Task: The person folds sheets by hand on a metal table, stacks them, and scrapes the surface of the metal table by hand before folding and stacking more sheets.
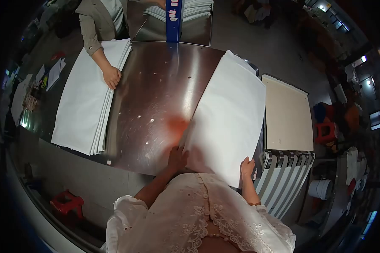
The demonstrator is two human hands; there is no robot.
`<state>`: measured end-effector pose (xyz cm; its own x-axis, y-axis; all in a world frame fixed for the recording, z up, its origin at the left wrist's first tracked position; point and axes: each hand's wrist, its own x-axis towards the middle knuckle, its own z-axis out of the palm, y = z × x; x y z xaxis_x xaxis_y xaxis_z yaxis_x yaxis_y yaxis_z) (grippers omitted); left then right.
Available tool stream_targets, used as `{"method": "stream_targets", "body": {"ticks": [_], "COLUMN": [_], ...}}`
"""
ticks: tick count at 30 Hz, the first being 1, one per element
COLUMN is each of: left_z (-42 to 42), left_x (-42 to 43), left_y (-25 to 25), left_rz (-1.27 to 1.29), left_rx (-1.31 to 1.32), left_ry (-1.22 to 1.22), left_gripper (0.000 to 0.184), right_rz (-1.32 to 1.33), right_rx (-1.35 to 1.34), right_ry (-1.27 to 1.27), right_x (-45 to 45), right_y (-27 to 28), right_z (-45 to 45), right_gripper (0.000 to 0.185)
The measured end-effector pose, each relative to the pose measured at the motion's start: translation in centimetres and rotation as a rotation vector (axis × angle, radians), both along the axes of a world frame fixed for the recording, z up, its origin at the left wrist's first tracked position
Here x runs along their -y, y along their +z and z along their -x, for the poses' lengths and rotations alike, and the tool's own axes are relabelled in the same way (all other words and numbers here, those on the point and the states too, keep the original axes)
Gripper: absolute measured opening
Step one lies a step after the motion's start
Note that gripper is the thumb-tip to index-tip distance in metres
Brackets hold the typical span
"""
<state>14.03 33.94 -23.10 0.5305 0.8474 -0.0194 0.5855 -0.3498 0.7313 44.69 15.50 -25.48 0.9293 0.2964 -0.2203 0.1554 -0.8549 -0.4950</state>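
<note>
A long folded white cloth [230,105] lies lengthwise before me on the right part of a shiny metal table. Its near end reaches my body. At its lower left edge is my left hand [178,159], dark in shadow, with the fingers closed on the fabric edge. My right hand [247,168] grips the lower right edge, thumb on top and the other fingers mostly hidden. Across the table, a co-worker's hand [112,76] rests on the edge of a stack of folded white cloths [82,99].
The metal table [150,92] has small scraps on it. To the right stand a beige padded board [288,116] and a rack of pale strips [278,181]. A blue post [173,25] rises at the far edge. Red stools [67,202] and a white bucket [320,189] stand on the floor.
</note>
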Motion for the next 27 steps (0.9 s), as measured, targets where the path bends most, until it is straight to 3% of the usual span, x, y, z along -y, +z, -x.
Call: {"method": "stream_targets", "body": {"ticks": [1,4,7,8,10,11,12,13,16,17,20,22,24,27], "left_z": [-0.2,-0.5,-1.5,-2.9,-6.7,-8.2,-9.5,-10.4,-9.2,-8.8,-6.4,-4.6,-0.5,1.0], "left_x": [-0.2,-1.1,-0.7,0.1,1.4,2.2,3.0,3.9,3.1,3.4,3.7,2.4,1.3,0.2], "left_y": [0.3,1.6,-4.4,-3.9,8.2,11.7,12.4,12.3,15.5,14.4,8.4,4.0,2.4,0.5], "left_rz": [0.001,0.404,0.023,-0.150,-0.018,-0.099,0.075,0.012,0.141,0.165,0.067,0.047,0.296,0.338], "left_rx": [0.040,0.144,-0.037,0.011,0.148,0.255,0.254,0.319,0.086,0.083,0.372,0.401,0.358,-0.041], "left_ry": [-0.033,0.075,-0.067,-0.129,-0.158,-0.172,-0.245,-0.296,-0.526,-0.502,-0.132,0.192,0.338,0.288], "left_gripper": [0.039,0.045,0.044,0.038,0.029,0.030,0.033,0.035,0.037,0.032,0.034,0.040,0.048,0.052], "right_rz": [0.001,0.005,0.024,0.033,0.064,0.078,0.087,0.078,0.104,0.089,0.080,0.086,0.094,0.070], "right_rx": [0.007,0.027,0.069,0.093,0.111,0.103,0.097,0.087,0.053,0.031,0.050,0.041,0.045,0.010], "right_ry": [-0.012,-0.029,-0.004,0.005,0.017,0.016,0.013,0.014,0.037,0.043,0.057,0.060,0.062,0.042], "right_x": [0.1,-0.1,-0.1,0.1,0.5,0.5,0.4,0.5,0.9,0.7,1.0,1.0,1.1,1.0], "right_y": [-0.3,-0.6,-1.1,-2.0,-2.1,-2.0,-2.0,-1.5,-2.0,-0.9,-1.9,-1.2,-1.0,-1.2], "right_z": [-0.1,-0.2,-0.5,-0.7,-0.7,-0.7,-0.8,-0.6,-1.4,-0.9,-1.3,-1.0,-0.9,-1.0], "right_gripper": [0.057,0.057,0.056,0.055,0.054,0.053,0.052,0.051,0.050,0.050,0.050,0.050,0.051,0.052]}}
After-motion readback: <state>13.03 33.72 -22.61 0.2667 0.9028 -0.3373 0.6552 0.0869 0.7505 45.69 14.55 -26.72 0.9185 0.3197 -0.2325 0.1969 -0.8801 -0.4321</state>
